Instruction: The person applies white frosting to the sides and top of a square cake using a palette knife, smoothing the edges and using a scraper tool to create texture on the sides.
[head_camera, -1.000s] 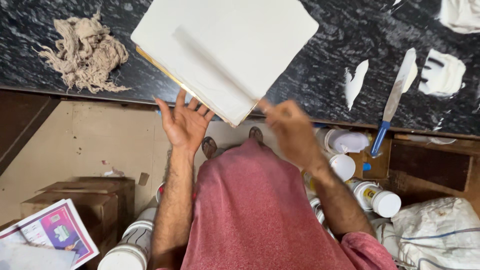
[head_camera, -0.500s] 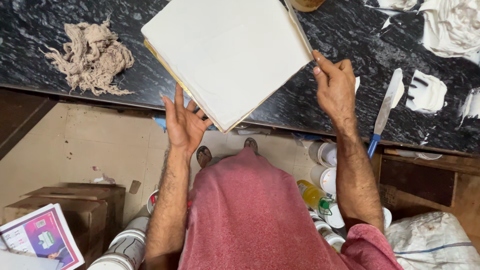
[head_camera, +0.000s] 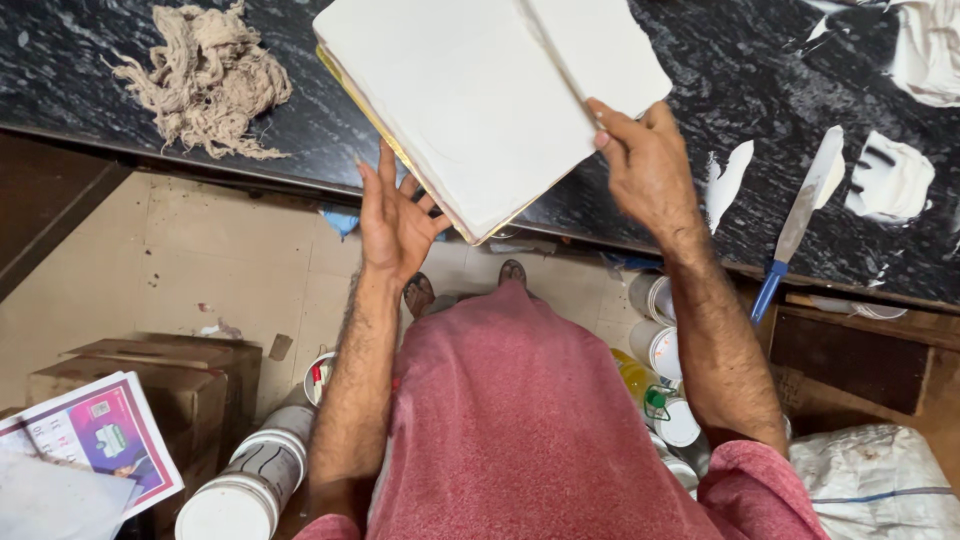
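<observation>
From where I watch, the white board (head_camera: 470, 110) takes up the middle of the view, lying tilted on the black stone counter (head_camera: 700, 60) with its near corner jutting past the counter's near edge. Its far edge is cut off by the top of the frame, so I cannot see its full shape. A yellowish layer shows along its left and near edges; whether that is a second sheet or a backing, I cannot tell.

My left hand (head_camera: 392, 222) is open, fingers spread and released, palm toward the board's near left edge; whether the fingertips touch it is hard to make out. My right hand (head_camera: 648, 165) rests on the board's right side, fingers curled over its edge near a raised ridge, grasping the board lightly. The fingertips are hidden behind the hand.

To the far left on the counter lies a clump of beige cotton waste (head_camera: 205, 80). To the right, well apart from the board, lies a putty knife (head_camera: 800, 215) with a blue handle, amid smears of white paste (head_camera: 890, 180). Below the counter my red garment (head_camera: 520, 420) hides most of the floor; white tubs (head_camera: 250, 480) stand left, a cardboard box (head_camera: 150, 380) beside them, and small containers (head_camera: 660, 350) right.
</observation>
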